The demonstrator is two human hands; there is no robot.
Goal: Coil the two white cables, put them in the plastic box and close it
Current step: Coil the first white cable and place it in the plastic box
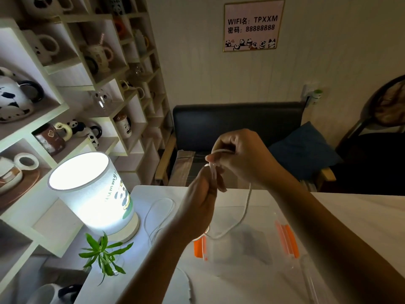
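Observation:
Both hands are raised above the white table (355,216). My left hand (201,200) pinches a few loops of a white cable (246,207), held upright between its fingers. My right hand (243,159) grips the same cable's upper bend just above the left hand. The cable's free length hangs down from the hands and curves into the clear plastic box (243,244), which has orange latches and stands open on the table under my arms. A second white cable (158,212) lies loose on the table beside the lamp.
A lit cylindrical lamp (94,194) stands at the table's left edge, with a small green plant (104,253) in front of it. Shelves of panda mugs fill the left. A dark sofa (236,126) with a blue cushion stands behind the table.

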